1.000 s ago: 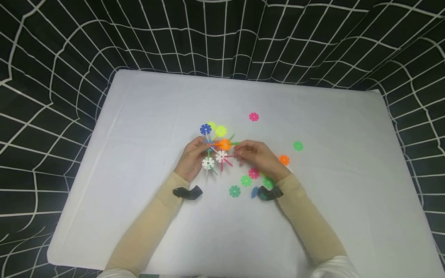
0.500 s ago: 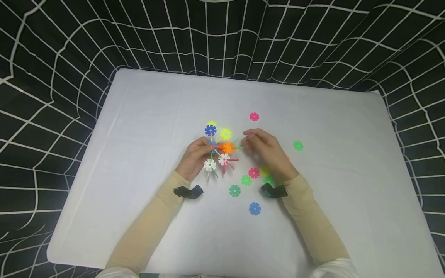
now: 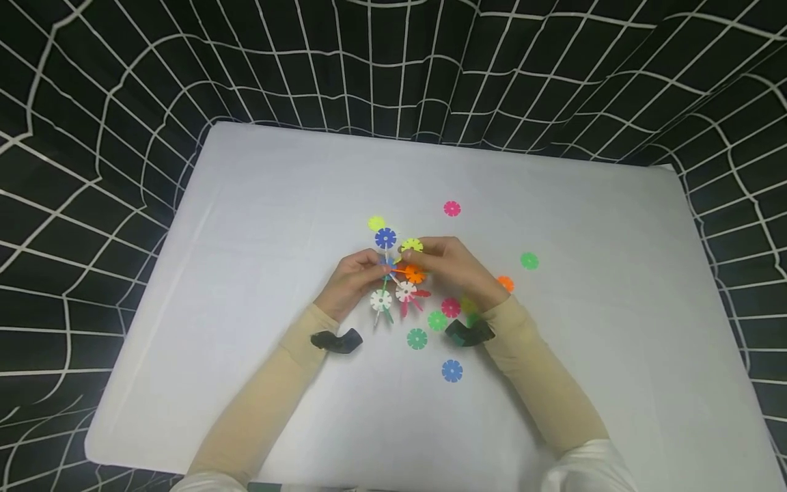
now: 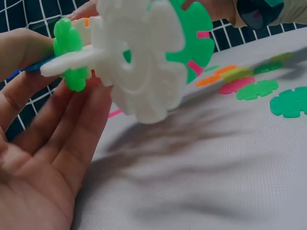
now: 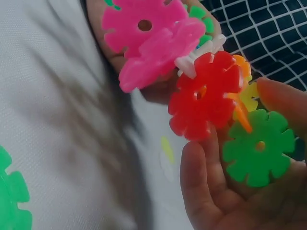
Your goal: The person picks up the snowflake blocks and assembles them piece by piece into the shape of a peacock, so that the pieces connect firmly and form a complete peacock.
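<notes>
A joined cluster of notched plastic snowflake discs is held above the table, between both hands. My left hand (image 3: 350,283) pinches it by a light-blue disc (image 3: 389,266) on its left side. At its upper right, the thumb and fingers of my right hand (image 3: 455,265) pinch a yellow disc (image 3: 412,245). A dark-blue disc (image 3: 385,238) tops the cluster, with an orange disc (image 3: 415,274) and white discs (image 3: 380,300) lower down. In the right wrist view, red (image 5: 206,96), pink (image 5: 144,24) and green discs (image 5: 259,148) stick out, the green one before my palm.
Loose discs lie on the white table (image 3: 277,205): a pink disc (image 3: 451,208) beyond the hands, a green disc (image 3: 529,261) to the right, a blue disc (image 3: 451,371) nearer, and several around a teal disc (image 3: 417,339). Black netting (image 3: 393,68) with white lines surrounds the table.
My right hand let go at the cluster's right side, drew back, then came in to the yellow disc. The cluster moved slightly right and nearer, still in my left hand.
</notes>
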